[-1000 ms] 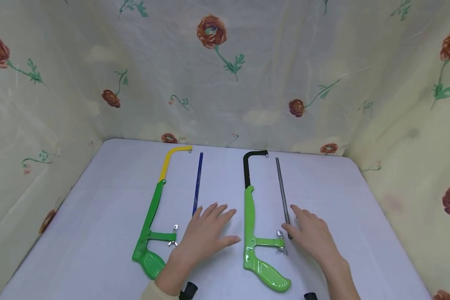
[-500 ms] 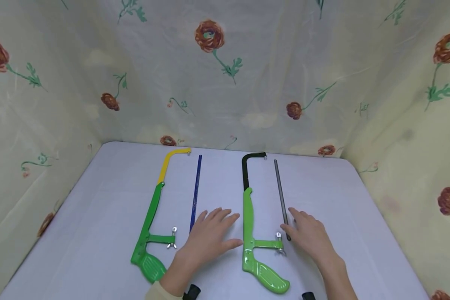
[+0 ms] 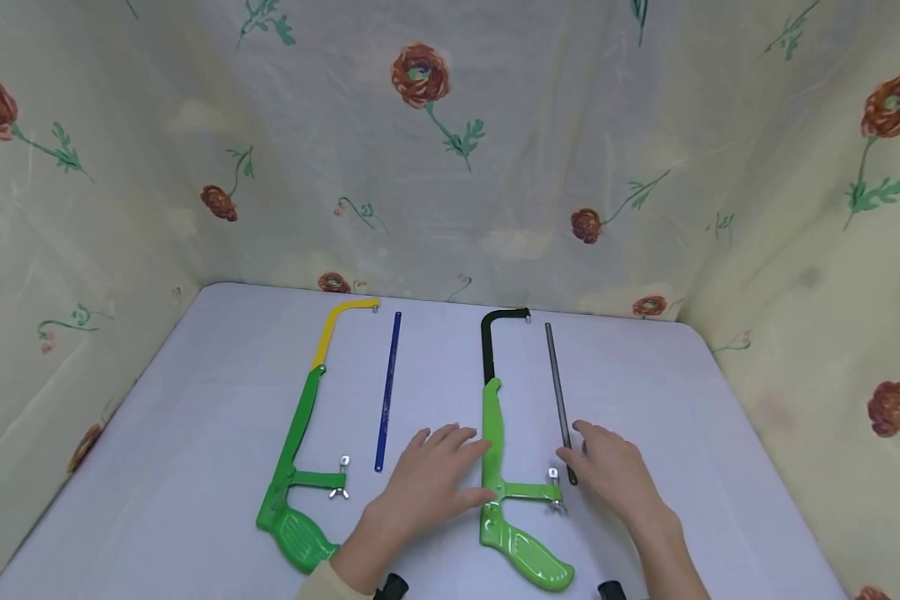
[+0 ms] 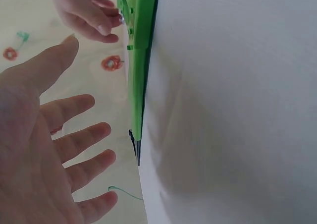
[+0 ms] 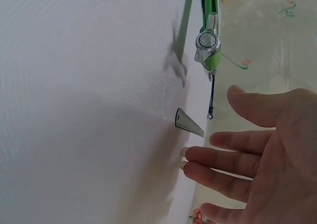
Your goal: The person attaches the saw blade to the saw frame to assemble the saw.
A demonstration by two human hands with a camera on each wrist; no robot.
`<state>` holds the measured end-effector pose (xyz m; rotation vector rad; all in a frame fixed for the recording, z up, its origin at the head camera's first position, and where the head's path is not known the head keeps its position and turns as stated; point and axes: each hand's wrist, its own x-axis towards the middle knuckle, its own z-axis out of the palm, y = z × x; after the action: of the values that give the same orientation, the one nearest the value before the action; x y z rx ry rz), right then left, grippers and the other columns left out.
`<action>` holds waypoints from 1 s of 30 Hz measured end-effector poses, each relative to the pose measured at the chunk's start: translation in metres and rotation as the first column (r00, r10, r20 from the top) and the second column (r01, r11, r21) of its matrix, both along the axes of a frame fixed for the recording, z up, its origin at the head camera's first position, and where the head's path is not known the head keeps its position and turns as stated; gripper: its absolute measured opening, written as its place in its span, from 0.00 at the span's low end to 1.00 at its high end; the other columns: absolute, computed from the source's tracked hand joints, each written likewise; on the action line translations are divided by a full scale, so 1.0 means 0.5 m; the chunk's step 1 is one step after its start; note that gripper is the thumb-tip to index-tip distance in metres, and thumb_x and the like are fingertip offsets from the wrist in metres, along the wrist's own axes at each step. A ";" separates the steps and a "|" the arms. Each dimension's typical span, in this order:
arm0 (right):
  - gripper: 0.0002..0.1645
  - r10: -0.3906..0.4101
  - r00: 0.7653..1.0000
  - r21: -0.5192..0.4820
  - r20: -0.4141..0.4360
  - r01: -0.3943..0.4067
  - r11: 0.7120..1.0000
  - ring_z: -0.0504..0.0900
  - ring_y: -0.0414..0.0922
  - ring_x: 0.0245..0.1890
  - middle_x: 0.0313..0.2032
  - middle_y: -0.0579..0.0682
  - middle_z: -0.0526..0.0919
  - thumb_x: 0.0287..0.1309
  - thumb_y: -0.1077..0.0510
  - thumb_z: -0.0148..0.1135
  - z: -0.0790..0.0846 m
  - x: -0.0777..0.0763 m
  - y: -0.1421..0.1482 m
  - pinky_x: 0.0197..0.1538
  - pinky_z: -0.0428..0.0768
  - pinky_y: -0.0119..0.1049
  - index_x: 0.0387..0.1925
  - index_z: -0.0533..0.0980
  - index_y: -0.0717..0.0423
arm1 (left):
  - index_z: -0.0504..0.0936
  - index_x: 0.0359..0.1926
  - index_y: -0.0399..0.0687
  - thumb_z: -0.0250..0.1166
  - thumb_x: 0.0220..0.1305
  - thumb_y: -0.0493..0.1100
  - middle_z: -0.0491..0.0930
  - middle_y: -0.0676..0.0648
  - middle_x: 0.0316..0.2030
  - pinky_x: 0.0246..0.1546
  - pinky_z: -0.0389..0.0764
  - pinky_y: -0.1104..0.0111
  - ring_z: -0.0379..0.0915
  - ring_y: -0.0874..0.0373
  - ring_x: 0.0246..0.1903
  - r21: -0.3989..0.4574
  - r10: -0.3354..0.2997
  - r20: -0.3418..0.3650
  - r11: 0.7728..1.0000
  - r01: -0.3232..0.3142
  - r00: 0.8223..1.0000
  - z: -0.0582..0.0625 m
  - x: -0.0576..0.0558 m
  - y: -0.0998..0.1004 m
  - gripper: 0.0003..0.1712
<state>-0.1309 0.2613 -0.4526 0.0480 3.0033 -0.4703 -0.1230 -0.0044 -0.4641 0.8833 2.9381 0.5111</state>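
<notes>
1. Left hand (image 3: 431, 479): fingers spread, thumb held well out. Head view sets the thumb and a fingertip across the frame of the black-ended saw (image 3: 497, 462); left wrist view shows a gap between hand and saw.
2. Right hand (image 3: 611, 467): fingers loosely bent, thumb apart, two middle fingers close together, the others spaced. Near end of the grey blade (image 3: 557, 383) lies just beside the fingertips; right wrist view shows them apart from it.
3. Black-ended saw: light green, flat on the tabletop (image 3: 210, 400) between the hands, curved black end away from the person, grip toward the person. Wing nut (image 5: 207, 39) on its side arm, pointing toward the right hand.
4. Grey blade: lies on the tabletop to the right of that saw, far end near the saw's black tip, slightly aslant. Small hole in its near end.
5. Yellow-ended saw (image 3: 289, 450): darker green, left of the left hand, tilted on the tabletop plane; left forearm partly overlaps its grip in head view.
6. Blue blade (image 3: 387, 392): on the tabletop between the two saws, near end close to the left hand.
7. Flowered cloth (image 3: 510, 150) hangs behind and at both sides. Pale sleeve (image 3: 330, 583) at left wrist.
</notes>
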 end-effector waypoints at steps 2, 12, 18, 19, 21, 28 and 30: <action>0.34 -0.003 1.000 0.005 0.001 0.003 1.000 0.79 0.66 0.54 0.53 0.69 0.81 0.63 0.48 0.61 -0.001 -0.002 -0.003 0.56 0.78 0.62 0.60 0.72 0.71 | 0.71 0.68 0.64 0.60 0.61 0.72 0.70 0.51 0.69 0.71 0.65 0.45 0.64 0.49 0.71 -0.002 -0.004 0.000 1.000 0.004 1.000 -0.001 0.000 0.004 0.38; 0.28 -0.045 0.999 0.032 -0.005 0.045 0.998 0.83 0.57 0.38 0.42 0.64 0.85 0.57 0.49 0.66 0.000 -0.010 -0.013 0.41 0.83 0.53 0.50 0.78 0.69 | 0.72 0.68 0.65 0.60 0.61 0.71 0.71 0.52 0.69 0.71 0.66 0.45 0.64 0.50 0.70 -0.009 -0.029 0.012 1.000 0.029 1.000 -0.012 0.001 0.021 0.37; 0.26 -0.076 0.997 0.047 -0.024 0.077 0.996 0.80 0.51 0.30 0.36 0.61 0.85 0.56 0.49 0.68 -0.001 -0.017 -0.016 0.33 0.81 0.49 0.45 0.79 0.68 | 0.73 0.66 0.64 0.61 0.61 0.70 0.73 0.51 0.67 0.69 0.68 0.45 0.67 0.50 0.69 -0.005 -0.052 -0.030 0.999 0.052 0.998 -0.014 0.003 0.029 0.36; 0.26 -0.082 0.996 0.039 -0.022 0.083 0.996 0.80 0.51 0.30 0.36 0.61 0.85 0.56 0.49 0.68 -0.001 -0.017 -0.016 0.33 0.81 0.48 0.45 0.79 0.68 | 0.73 0.66 0.64 0.61 0.61 0.71 0.73 0.51 0.67 0.69 0.69 0.45 0.67 0.50 0.68 -0.005 -0.056 -0.037 0.998 0.056 0.998 -0.014 0.003 0.030 0.36; 0.26 -0.095 0.995 0.019 -0.015 0.095 0.995 0.79 0.51 0.30 0.36 0.62 0.85 0.56 0.50 0.67 -0.002 -0.018 -0.018 0.32 0.81 0.47 0.45 0.78 0.69 | 0.73 0.66 0.64 0.60 0.61 0.71 0.74 0.51 0.66 0.68 0.69 0.46 0.67 0.50 0.68 -0.011 -0.062 -0.049 0.998 0.062 0.997 -0.015 0.003 0.032 0.36; 0.25 -0.139 0.990 -0.050 0.021 0.140 0.989 0.77 0.49 0.27 0.34 0.62 0.84 0.56 0.52 0.67 -0.002 -0.017 -0.025 0.27 0.78 0.40 0.45 0.77 0.71 | 0.74 0.66 0.64 0.59 0.62 0.71 0.74 0.51 0.65 0.67 0.70 0.47 0.68 0.51 0.68 -0.015 -0.076 -0.077 0.997 0.075 0.994 -0.018 0.000 0.038 0.36; 0.25 -0.148 0.989 -0.056 0.028 0.149 0.987 0.77 0.49 0.27 0.33 0.62 0.84 0.56 0.53 0.67 -0.003 -0.017 -0.026 0.27 0.77 0.40 0.45 0.77 0.71 | 0.74 0.66 0.64 0.59 0.62 0.71 0.74 0.51 0.65 0.67 0.70 0.47 0.68 0.51 0.67 -0.014 -0.075 -0.073 0.997 0.074 0.995 -0.019 -0.001 0.040 0.36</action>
<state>-0.1393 0.2481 -0.4541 0.2726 2.9741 -0.5659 -0.1234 0.0158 -0.4738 1.0275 2.9567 0.4682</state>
